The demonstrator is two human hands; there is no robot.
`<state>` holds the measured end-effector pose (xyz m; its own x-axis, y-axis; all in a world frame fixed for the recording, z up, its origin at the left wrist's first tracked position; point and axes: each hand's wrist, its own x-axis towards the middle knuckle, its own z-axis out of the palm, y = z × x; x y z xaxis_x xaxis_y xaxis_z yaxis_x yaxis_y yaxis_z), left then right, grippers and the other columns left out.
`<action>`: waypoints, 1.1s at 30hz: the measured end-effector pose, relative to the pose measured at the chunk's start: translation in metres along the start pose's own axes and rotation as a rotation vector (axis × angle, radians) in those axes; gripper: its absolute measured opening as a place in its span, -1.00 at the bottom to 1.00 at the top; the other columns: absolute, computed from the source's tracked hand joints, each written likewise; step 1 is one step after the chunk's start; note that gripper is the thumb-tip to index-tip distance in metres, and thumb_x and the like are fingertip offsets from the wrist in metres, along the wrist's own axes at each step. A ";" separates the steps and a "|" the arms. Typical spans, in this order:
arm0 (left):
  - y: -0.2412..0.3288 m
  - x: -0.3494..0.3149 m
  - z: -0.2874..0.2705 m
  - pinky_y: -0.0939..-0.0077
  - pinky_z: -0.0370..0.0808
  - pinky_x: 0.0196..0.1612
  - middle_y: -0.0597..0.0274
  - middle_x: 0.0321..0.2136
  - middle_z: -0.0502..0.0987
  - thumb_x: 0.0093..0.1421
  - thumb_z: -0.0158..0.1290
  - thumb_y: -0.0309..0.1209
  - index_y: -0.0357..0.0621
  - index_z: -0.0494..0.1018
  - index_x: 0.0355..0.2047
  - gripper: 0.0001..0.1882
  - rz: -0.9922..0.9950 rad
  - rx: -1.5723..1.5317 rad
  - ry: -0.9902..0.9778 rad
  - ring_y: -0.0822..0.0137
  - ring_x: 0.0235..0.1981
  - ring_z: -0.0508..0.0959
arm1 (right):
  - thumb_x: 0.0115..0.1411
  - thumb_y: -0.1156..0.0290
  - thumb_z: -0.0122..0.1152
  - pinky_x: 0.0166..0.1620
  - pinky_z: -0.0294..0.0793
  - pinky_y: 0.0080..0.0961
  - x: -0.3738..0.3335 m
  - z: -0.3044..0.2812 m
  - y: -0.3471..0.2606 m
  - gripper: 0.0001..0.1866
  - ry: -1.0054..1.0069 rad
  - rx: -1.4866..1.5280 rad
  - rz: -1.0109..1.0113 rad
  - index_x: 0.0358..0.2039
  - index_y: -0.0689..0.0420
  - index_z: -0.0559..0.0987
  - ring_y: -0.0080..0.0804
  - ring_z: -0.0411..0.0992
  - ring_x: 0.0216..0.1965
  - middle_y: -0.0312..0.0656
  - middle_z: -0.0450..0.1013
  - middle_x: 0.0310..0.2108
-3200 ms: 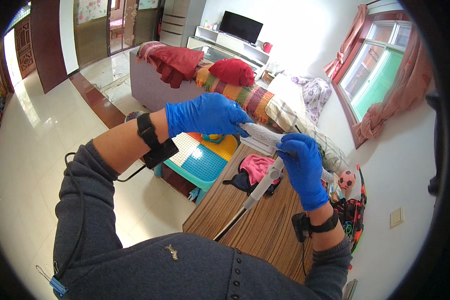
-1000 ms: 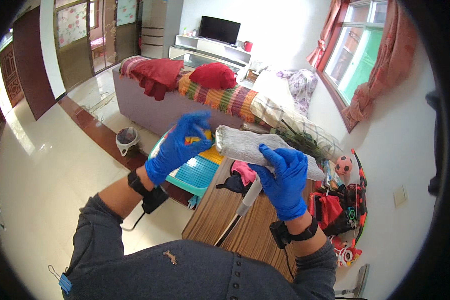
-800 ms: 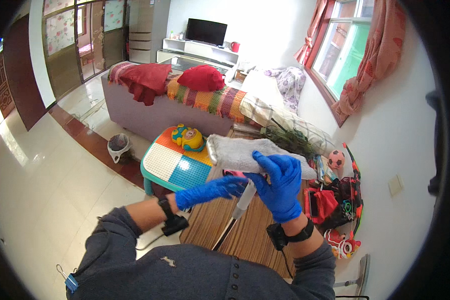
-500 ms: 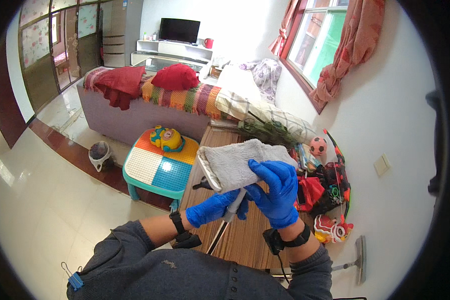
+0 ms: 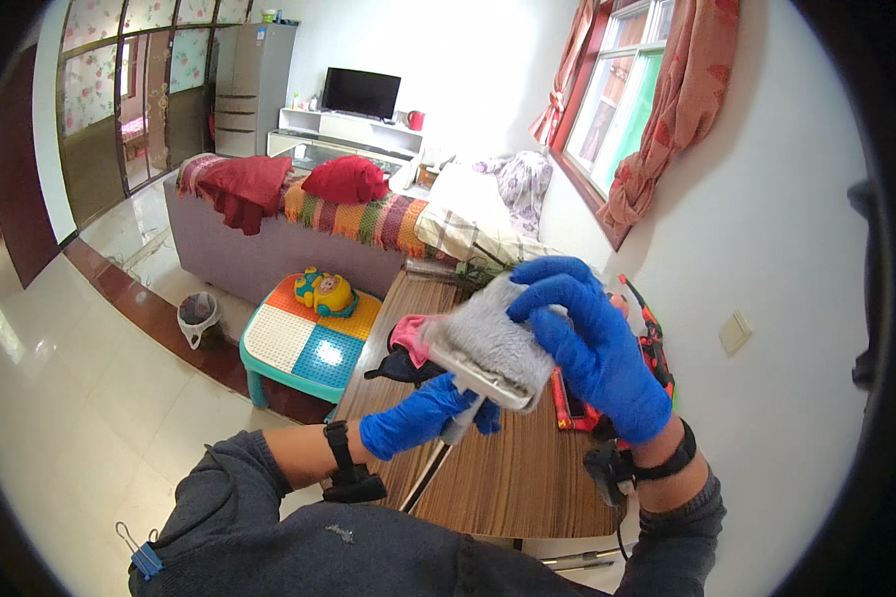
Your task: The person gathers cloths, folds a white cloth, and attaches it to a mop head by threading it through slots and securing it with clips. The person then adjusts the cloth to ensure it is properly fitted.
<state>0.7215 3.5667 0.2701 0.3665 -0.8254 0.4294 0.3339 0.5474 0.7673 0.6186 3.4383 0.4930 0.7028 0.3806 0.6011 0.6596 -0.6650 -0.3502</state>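
A flat mop is held up in front of me, its head tilted. A fluffy grey mop pad [image 5: 490, 328] covers the head, and the white plate [image 5: 483, 380] shows along its near edge. My left hand [image 5: 413, 420], in a blue glove, is wrapped round the grey neck of the pole just below the head. The metal pole [image 5: 428, 476] slants down toward my body. My right hand [image 5: 599, 350], also in a blue glove, has its fingers curled over the pad's right side and grips it; some fingertips are hidden.
Below the mop is a wooden table [image 5: 528, 473] with a pink and black cloth item [image 5: 408, 343] and red toys by the wall. Left of it stands a small block-top table [image 5: 294, 343] bearing a yellow toy [image 5: 326, 294]. A sofa [image 5: 229, 244] is beyond; a bagged bin [image 5: 199, 318] stands leftward.
The mop head has turned, bringing its plate edge into view. My right hand has moved up and right, from under the pad to its side. My left hand keeps hold of the neck.
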 end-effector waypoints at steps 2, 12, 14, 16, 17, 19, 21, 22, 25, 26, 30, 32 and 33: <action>0.005 -0.003 0.020 0.42 0.55 -0.21 0.17 -0.27 0.53 0.35 -0.07 -0.02 -0.11 0.38 0.02 -0.54 0.000 0.070 -0.052 0.31 -0.28 0.57 | 0.29 0.38 0.14 0.03 0.41 -0.42 0.006 0.002 -0.003 -0.80 -0.005 0.140 0.051 -0.12 0.16 0.55 -0.34 0.45 -0.10 -0.16 0.47 -0.17; 0.023 -0.013 0.045 0.53 0.48 -0.16 0.26 -0.31 0.51 0.35 0.01 -0.21 -0.14 0.41 0.00 -0.67 0.120 0.218 0.357 0.45 -0.29 0.51 | 0.28 0.13 0.19 0.02 0.46 -0.42 0.035 -0.017 -0.023 -0.62 -0.456 0.177 0.249 -0.02 0.09 0.57 -0.34 0.49 -0.09 -0.10 0.54 -0.12; 0.024 -0.010 0.039 0.52 0.47 -0.16 0.28 -0.29 0.50 0.34 0.03 -0.24 -0.14 0.41 0.00 -0.68 0.129 0.256 0.441 0.46 -0.27 0.50 | 0.24 0.07 0.23 0.02 0.46 -0.38 0.036 -0.016 -0.026 -0.57 -0.516 0.023 0.203 -0.01 0.09 0.57 -0.29 0.50 -0.09 -0.07 0.53 -0.12; 0.029 -0.012 0.030 0.52 0.47 -0.13 0.30 -0.25 0.50 0.30 0.10 -0.28 -0.13 0.40 -0.02 -0.69 0.076 0.275 0.409 0.48 -0.23 0.49 | 0.13 0.37 0.37 0.10 0.40 -0.36 0.035 -0.011 -0.028 -0.61 -0.539 -0.121 0.169 -0.03 0.05 0.53 -0.29 0.40 0.06 -0.13 0.46 -0.05; 0.031 -0.013 0.026 0.52 0.46 -0.13 0.30 -0.25 0.50 0.29 0.12 -0.28 -0.13 0.40 -0.03 -0.69 0.062 0.264 0.422 0.48 -0.23 0.49 | 0.11 0.39 0.38 0.10 0.41 -0.34 0.034 -0.001 -0.027 -0.60 -0.510 -0.170 0.092 -0.03 0.05 0.52 -0.27 0.38 0.09 -0.13 0.44 -0.03; 0.034 -0.016 0.021 0.51 0.45 -0.12 0.30 -0.26 0.50 0.24 0.18 -0.28 -0.13 0.40 -0.05 -0.66 0.064 0.253 0.439 0.47 -0.24 0.48 | 0.07 0.52 0.38 0.12 0.44 -0.32 0.033 0.010 -0.026 -0.54 -0.461 -0.235 -0.021 -0.01 0.07 0.46 -0.25 0.28 0.18 -0.12 0.30 0.08; 0.035 -0.020 0.019 0.50 0.45 -0.13 0.30 -0.26 0.49 0.23 0.19 -0.29 -0.12 0.40 -0.06 -0.66 0.086 0.221 0.449 0.47 -0.25 0.47 | 0.06 0.58 0.34 0.14 0.46 -0.34 0.031 0.019 -0.027 -0.51 -0.278 -0.115 0.068 0.02 0.08 0.43 -0.25 0.27 0.19 -0.13 0.23 0.15; 0.035 -0.022 0.019 0.50 0.44 -0.14 0.29 -0.26 0.48 0.23 0.19 -0.29 -0.12 0.40 -0.06 -0.66 0.129 0.207 0.453 0.46 -0.25 0.46 | 0.06 0.62 0.33 0.15 0.46 -0.36 0.030 0.023 -0.028 -0.49 -0.187 -0.072 0.162 0.04 0.09 0.42 -0.25 0.27 0.20 -0.13 0.20 0.18; 0.031 -0.022 0.020 0.49 0.43 -0.15 0.28 -0.26 0.47 0.20 0.22 -0.27 -0.12 0.39 -0.07 -0.63 0.159 0.204 0.503 0.45 -0.24 0.45 | 0.01 0.66 0.35 0.17 0.46 -0.39 0.028 0.029 -0.032 -0.32 -0.071 -0.178 0.253 0.16 0.09 0.33 -0.26 0.25 0.21 -0.14 0.14 0.19; 0.029 -0.022 0.021 0.49 0.43 -0.15 0.28 -0.26 0.47 0.19 0.23 -0.26 -0.13 0.39 -0.07 -0.62 0.178 0.231 0.506 0.44 -0.24 0.44 | 0.00 0.65 0.36 0.18 0.45 -0.39 0.027 0.029 -0.033 -0.29 -0.054 -0.209 0.254 0.18 0.09 0.31 -0.26 0.25 0.22 -0.14 0.15 0.18; 0.024 -0.023 0.026 0.47 0.43 -0.12 0.26 -0.24 0.46 0.18 0.23 -0.25 -0.13 0.38 -0.07 -0.60 0.146 0.358 0.522 0.43 -0.24 0.44 | -0.06 0.45 0.40 -0.04 0.48 -0.28 0.025 0.032 -0.027 -0.51 -0.191 -0.717 0.320 -0.05 0.16 0.54 -0.05 0.44 -0.09 -0.02 0.46 -0.14; 0.030 -0.025 0.026 0.48 0.45 -0.06 0.27 -0.21 0.48 0.23 0.19 -0.30 -0.10 0.38 -0.05 -0.65 0.081 0.408 0.496 0.45 -0.21 0.46 | -0.08 0.48 0.37 -0.10 0.48 -0.30 0.021 0.038 -0.019 -0.65 -0.041 -0.791 0.146 -0.20 0.15 0.60 -0.06 0.48 -0.22 -0.08 0.51 -0.29; 0.036 -0.026 0.026 0.48 0.46 -0.06 0.25 -0.22 0.49 0.23 0.19 -0.29 -0.10 0.39 -0.05 -0.65 0.060 0.487 0.446 0.42 -0.21 0.48 | -0.08 0.50 0.36 -0.10 0.48 -0.31 0.017 0.039 -0.014 -0.65 -0.020 -0.811 0.075 -0.20 0.14 0.60 -0.08 0.48 -0.22 -0.10 0.51 -0.28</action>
<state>0.7021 3.6043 0.2994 0.7316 -0.6017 0.3204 -0.0910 0.3797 0.9206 0.6320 3.4791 0.4806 0.7472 0.3226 0.5810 0.2174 -0.9448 0.2450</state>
